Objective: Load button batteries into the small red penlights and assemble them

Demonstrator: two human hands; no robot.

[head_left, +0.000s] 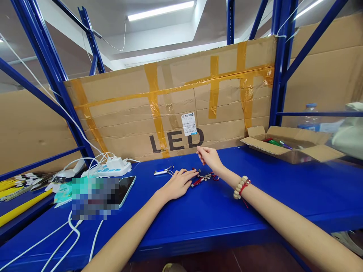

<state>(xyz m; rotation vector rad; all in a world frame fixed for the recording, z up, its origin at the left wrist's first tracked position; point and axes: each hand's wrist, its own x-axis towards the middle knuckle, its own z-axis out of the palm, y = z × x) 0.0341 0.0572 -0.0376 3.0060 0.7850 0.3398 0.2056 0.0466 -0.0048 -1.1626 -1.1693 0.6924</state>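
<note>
At the far left, a yellow tube [25, 207] lies beside the blue table [232, 219]. Next come white cables [74, 228], a power strip [124, 172] farther back, and a phone [128, 191]. Right of these lies a blue stick [161, 172] with a metal clip. The left hand [178, 184] rests palm down on the table, its fingers stretched out close together, fingertips at the near-middle clutter: a red stick [197, 182] and small metal pieces [208, 176] lying just right of it. The right hand [210, 156] is raised above them, fingers curled toward the thumb; whether they pinch anything, I cannot tell. Beads [240, 187] circle that wrist. Far right stands an open cardboard box [300, 155].
</note>
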